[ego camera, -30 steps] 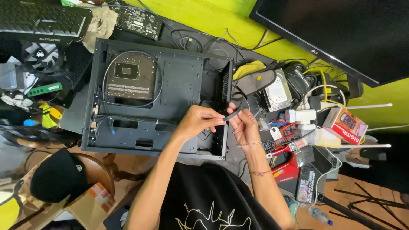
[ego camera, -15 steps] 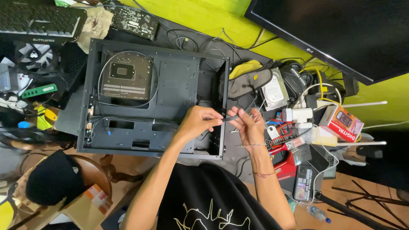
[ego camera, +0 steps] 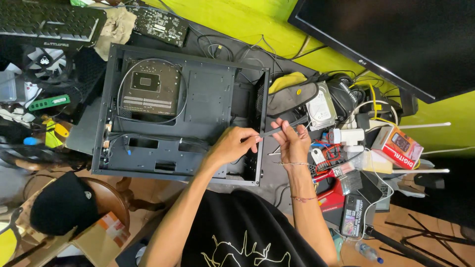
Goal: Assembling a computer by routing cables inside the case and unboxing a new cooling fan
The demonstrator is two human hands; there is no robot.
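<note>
Black steel fills the middle of my view: the computer case (ego camera: pixel 183 113) lies open on its side, with the motherboard (ego camera: pixel 148 91) already seated in its upper left and a thin cable looped around it. My left hand (ego camera: pixel 232 146) and right hand (ego camera: pixel 292 141) are both pinched closed on the ends of a narrow dark metal strip (ego camera: pixel 279 129), held just above the case's right edge, near its rear wall. The graphics card (ego camera: pixel 158 22) lies outside the case beyond its far edge, and the hard drive (ego camera: pixel 320 110) lies in the clutter to the right, so I judge the build only partly done, with the strip not yet seated anywhere that I can see.
</note>
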